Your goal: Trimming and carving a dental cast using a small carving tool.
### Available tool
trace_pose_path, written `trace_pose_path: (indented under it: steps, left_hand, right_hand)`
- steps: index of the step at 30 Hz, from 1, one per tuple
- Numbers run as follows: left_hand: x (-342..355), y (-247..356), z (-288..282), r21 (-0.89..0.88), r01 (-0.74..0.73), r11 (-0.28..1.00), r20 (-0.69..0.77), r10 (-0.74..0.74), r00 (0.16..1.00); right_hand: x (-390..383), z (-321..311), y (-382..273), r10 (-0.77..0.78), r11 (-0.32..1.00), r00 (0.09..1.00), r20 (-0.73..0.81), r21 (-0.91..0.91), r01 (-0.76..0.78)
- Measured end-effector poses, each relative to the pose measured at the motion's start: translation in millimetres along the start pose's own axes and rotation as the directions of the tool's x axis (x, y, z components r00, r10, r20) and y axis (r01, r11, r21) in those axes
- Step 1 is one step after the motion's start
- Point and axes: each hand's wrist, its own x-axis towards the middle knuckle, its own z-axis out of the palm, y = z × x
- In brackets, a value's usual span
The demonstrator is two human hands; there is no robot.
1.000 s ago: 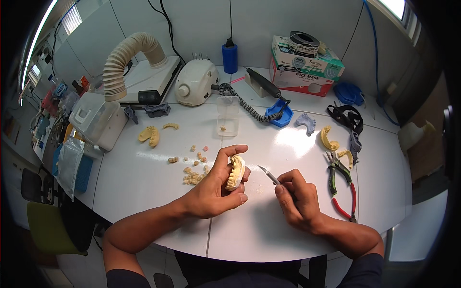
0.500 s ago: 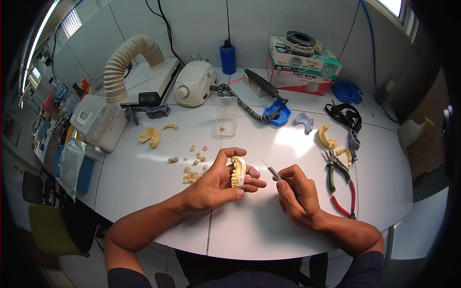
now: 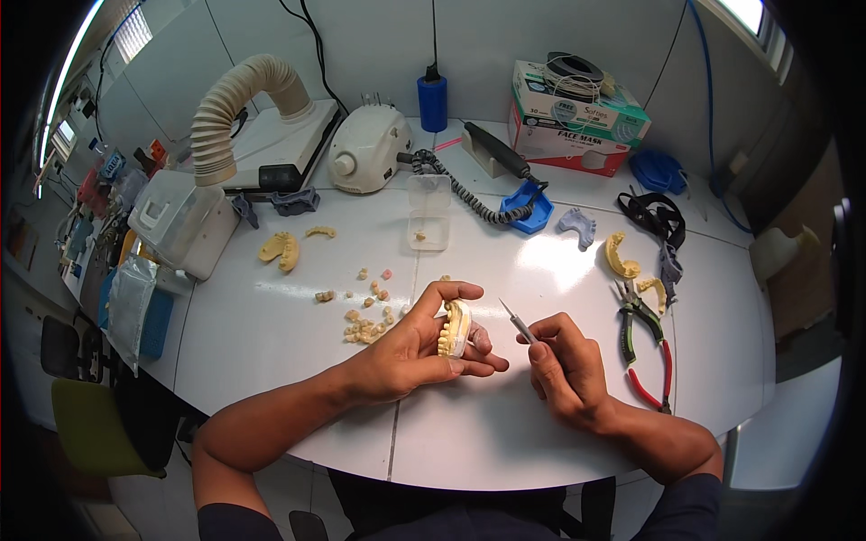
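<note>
Between the thumb and fingers of my left hand point(image 3: 410, 347) is a dental cast point(image 3: 454, 330), yellow along the teeth with a whitish base. It is held upright above the table, its teeth facing left. My right hand point(image 3: 570, 370) pinches a slim carving tool point(image 3: 519, 325) like a pen, its thin tip pointing up and left. The tip is apart from the cast, to its right. Beyond my left hand lies a pile of small tooth-coloured pieces point(image 3: 365, 330), with several more scattered around it. Part of the cast's base is hidden by my fingers.
Pliers point(image 3: 642, 347) with red and green handles lie right of my right hand. Farther back are yellow casts point(image 3: 619, 256), a clear lidded box point(image 3: 428, 230), a blue tray point(image 3: 530, 209), a handpiece point(image 3: 498, 151) on its stand, a white control unit point(image 3: 368, 151) and a ribbed hose point(image 3: 216, 117).
Both hands have shifted slightly to the right and are still holding the cast and the carving tool. The cast is tilted a little differently. The tool's tip stays apart from it.
</note>
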Motion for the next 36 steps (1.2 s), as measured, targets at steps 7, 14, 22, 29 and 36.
trace_pose_path:
  steps: [7, 14, 22, 29, 36]
  left_hand:
    - [-2, -4, 1, 0.104, 0.024, 0.994, -0.024, -0.022, 0.999]
    - [-3, 8, 12, 0.111, 0.046, 0.993, -0.026, -0.043, 0.999]
    - [-11, 11, 18, 0.197, 0.084, 0.977, -0.041, -0.077, 0.996]
    - [-8, 6, 19, 0.289, 0.032, 0.957, -0.046, -0.02, 0.999]
    - [-7, 2, 17, 0.275, 0.01, 0.962, -0.05, 0.004, 0.999]
  right_hand:
    - [-1, -1, 1, -0.02, 1.0, 1.0, 0.02, -0.01, 0.02]
    - [-2, -2, 1, -0.027, 0.999, 0.999, 0.04, -0.026, 0.028]
    - [8, -7, -3, -0.319, 0.882, 0.939, 0.13, -0.322, 0.344]
    - [7, -3, -4, -0.325, 0.848, 0.932, 0.161, -0.387, 0.363]
    - [7, -3, -1, -0.278, 0.855, 0.947, 0.161, -0.407, 0.321]
